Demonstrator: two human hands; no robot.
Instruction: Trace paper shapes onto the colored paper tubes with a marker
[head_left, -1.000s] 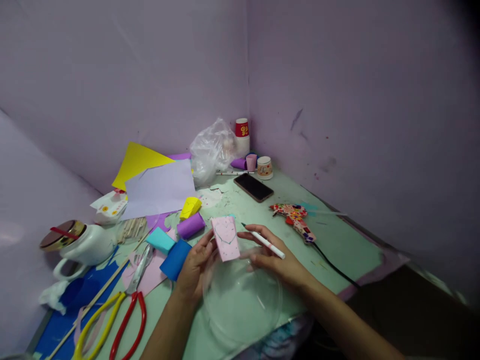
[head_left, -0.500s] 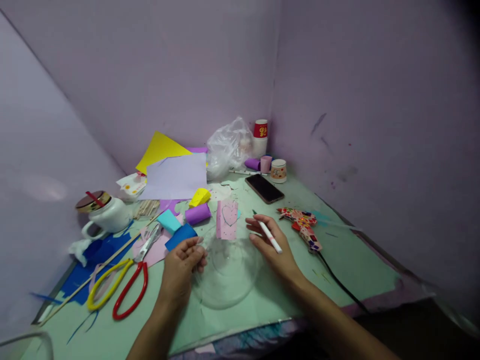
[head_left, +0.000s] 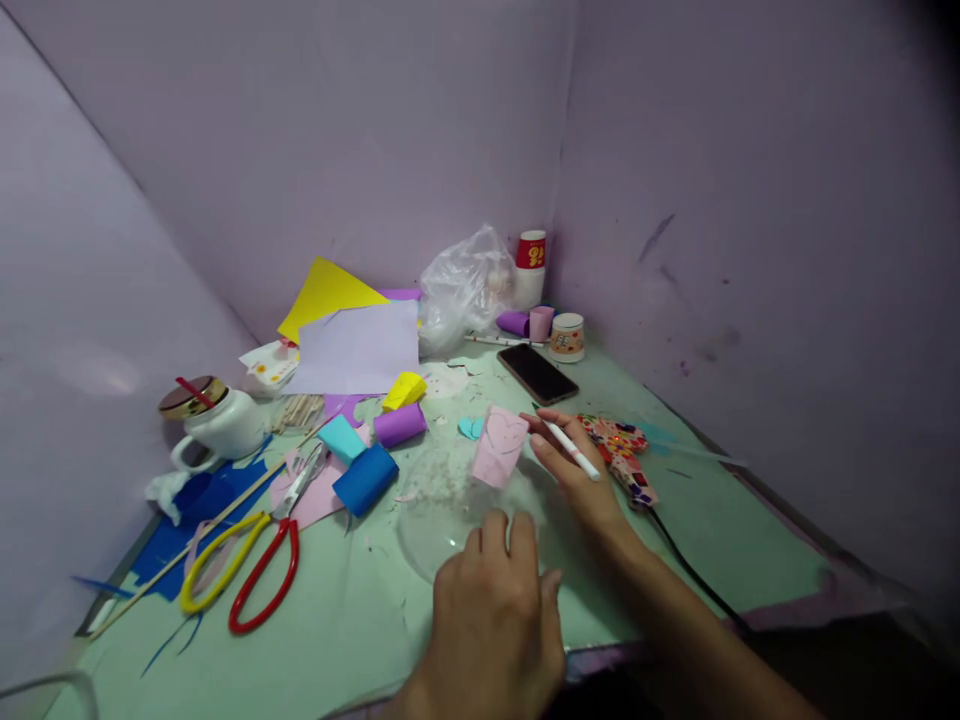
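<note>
A clear round plastic dish point(head_left: 427, 540) is lying beneath the left hand point(head_left: 491, 600), whose grip I can't tell. Beside the right hand point(head_left: 581, 492), a tapered pink paper form point(head_left: 496, 450) is sitting, probably light, crushable, best held by its edges; right fingers are pinching a slim white marker point(head_left: 571, 450).

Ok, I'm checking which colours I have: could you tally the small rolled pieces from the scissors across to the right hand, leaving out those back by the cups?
Blue: 2, one light blue roll and one dark blue roll
Yellow roll: 1
Purple roll: 1
Pink roll: 1
Total: 5
</note>
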